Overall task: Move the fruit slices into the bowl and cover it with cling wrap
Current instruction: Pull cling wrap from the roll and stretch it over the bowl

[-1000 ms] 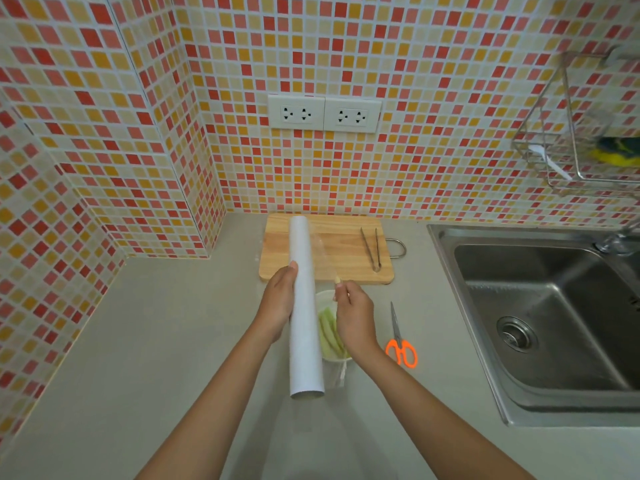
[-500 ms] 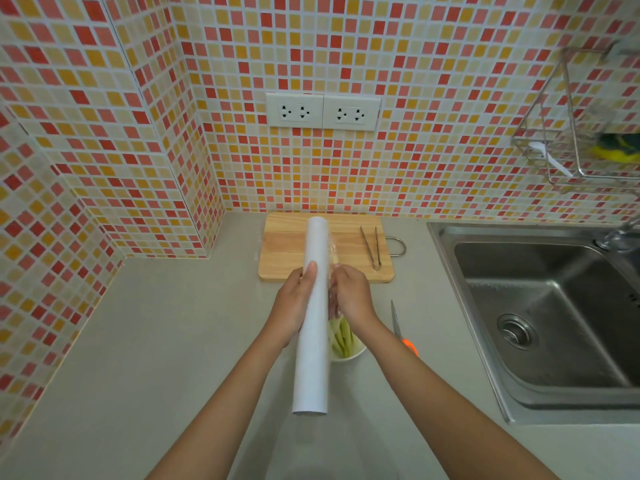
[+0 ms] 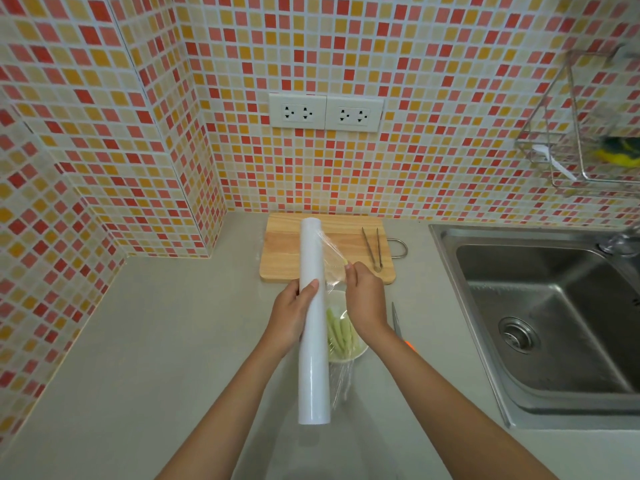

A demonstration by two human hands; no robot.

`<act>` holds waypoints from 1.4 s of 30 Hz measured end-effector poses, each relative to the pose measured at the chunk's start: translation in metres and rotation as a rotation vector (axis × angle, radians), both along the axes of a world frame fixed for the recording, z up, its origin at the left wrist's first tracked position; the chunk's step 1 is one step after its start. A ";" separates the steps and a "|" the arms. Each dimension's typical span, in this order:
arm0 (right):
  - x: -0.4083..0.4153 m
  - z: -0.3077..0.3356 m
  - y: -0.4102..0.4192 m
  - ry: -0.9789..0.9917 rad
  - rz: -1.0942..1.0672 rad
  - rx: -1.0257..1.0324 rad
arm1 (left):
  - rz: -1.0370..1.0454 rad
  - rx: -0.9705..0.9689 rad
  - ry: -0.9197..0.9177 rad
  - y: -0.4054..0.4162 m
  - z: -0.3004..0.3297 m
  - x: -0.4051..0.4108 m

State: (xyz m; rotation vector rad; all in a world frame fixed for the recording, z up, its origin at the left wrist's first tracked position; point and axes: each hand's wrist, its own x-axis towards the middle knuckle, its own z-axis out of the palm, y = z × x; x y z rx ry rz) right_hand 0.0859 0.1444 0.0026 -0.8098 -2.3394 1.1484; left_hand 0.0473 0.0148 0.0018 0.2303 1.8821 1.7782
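Centre of the frame: left hand (image 3: 292,317) clasped round the middle of a white cling wrap roll (image 3: 313,320), roll held lengthwise, far end over the cutting board (image 3: 284,251), near end toward the bottom of the frame

Just right of the roll: right hand (image 3: 367,303), fingertips pinched on the loose edge of clear film (image 3: 332,259), film stretched off the roll in a crinkled sheet; more film hanging below the roll's near half, at lower centre

Beneath both hands, on the grey counter (image 3: 156,341): white bowl (image 3: 358,353), mostly hidden by roll and right wrist, pale green fruit slices (image 3: 341,336) lying inside it; bowl rim not yet sealed, as far as can be seen

On the board's right side, above centre: metal tongs (image 3: 372,249), apart from the hands

Right of the right wrist: scissors (image 3: 394,322), blade showing, orange handle nearly all hidden behind the forearm

Right side of the frame: steel sink (image 3: 554,323); above it, upper right, a wire rack (image 3: 588,133) on the mosaic tiled wall, something yellow inside, blurred

Upper centre: two white wall sockets (image 3: 325,112)
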 end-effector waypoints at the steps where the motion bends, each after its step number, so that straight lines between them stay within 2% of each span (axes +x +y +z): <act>1: 0.000 -0.001 0.000 -0.003 0.000 0.002 | 0.003 0.004 -0.004 0.001 0.000 0.001; 6: 0.000 -0.003 -0.006 0.009 0.026 0.014 | 0.053 -0.044 -0.052 0.005 -0.004 0.001; 14: 0.002 -0.010 0.002 0.020 0.035 -0.011 | 0.089 -0.143 0.041 0.006 -0.011 0.000; 18: 0.002 -0.010 0.006 0.055 0.037 -0.028 | 0.039 -0.068 -0.031 0.003 -0.006 -0.001; 21: 0.002 -0.012 0.008 0.101 0.063 -0.115 | 0.016 -0.033 -0.084 0.001 -0.003 -0.002; 24: 0.004 -0.008 0.006 0.163 0.075 -0.284 | 0.033 -0.074 -0.045 0.005 -0.004 0.000; 28: 0.009 0.003 0.009 0.055 0.125 -0.415 | 0.053 -0.135 0.051 0.009 -0.004 0.000; 29: 0.009 0.005 0.012 -0.003 0.157 -0.392 | 0.050 -0.149 0.065 0.009 -0.004 0.000; 31: 0.007 0.008 0.019 -0.136 0.174 -0.220 | 0.040 -0.174 0.094 0.008 -0.003 0.000; 33: -0.003 0.012 0.025 -0.182 0.135 -0.078 | 0.033 -0.194 0.129 0.007 -0.003 0.001; 36: -0.022 0.018 0.024 -0.084 0.148 -0.181 | 0.029 -0.246 0.182 0.009 -0.003 0.004; 42: -0.041 0.019 0.022 -0.053 0.255 -0.079 | 0.010 -0.325 0.243 0.008 -0.005 0.005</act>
